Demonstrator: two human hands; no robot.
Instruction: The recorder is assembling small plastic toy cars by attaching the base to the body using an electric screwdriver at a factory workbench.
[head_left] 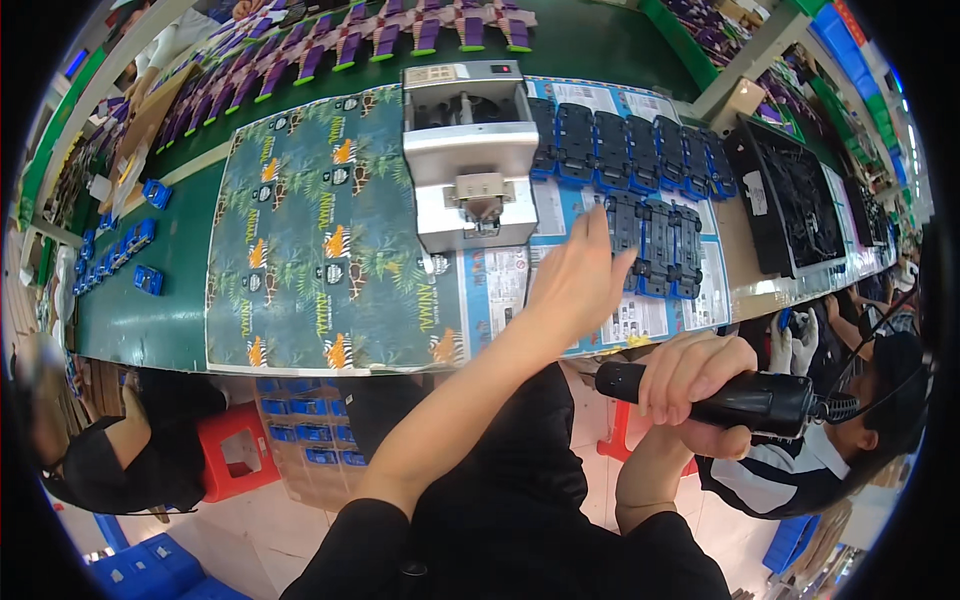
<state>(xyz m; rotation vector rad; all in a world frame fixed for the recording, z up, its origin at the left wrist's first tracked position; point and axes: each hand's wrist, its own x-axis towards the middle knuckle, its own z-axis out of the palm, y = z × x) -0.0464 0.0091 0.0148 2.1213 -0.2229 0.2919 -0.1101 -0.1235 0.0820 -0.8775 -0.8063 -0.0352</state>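
Observation:
My right hand (695,385) is wrapped round a black electric screwdriver (750,402) with a coiled cord, held level in front of the table edge. My left hand (575,285) reaches over the table with thumb and forefinger apart, nothing visible between them. Just beyond its fingertips lie blue toy cars (655,245) turned over, their black undersides up. A second row of upturned cars (640,150) lies behind. Left of my left hand stands a silver metal screw feeder (470,150). Whether the left fingers touch a car, I cannot tell.
Printed animal-pattern sheets (330,240) cover the table left of the feeder. A black bin (790,200) of dark parts stands at the right. Small blue cars (125,250) sit far left. Purple and green toys (390,40) line the back. People sit on both sides.

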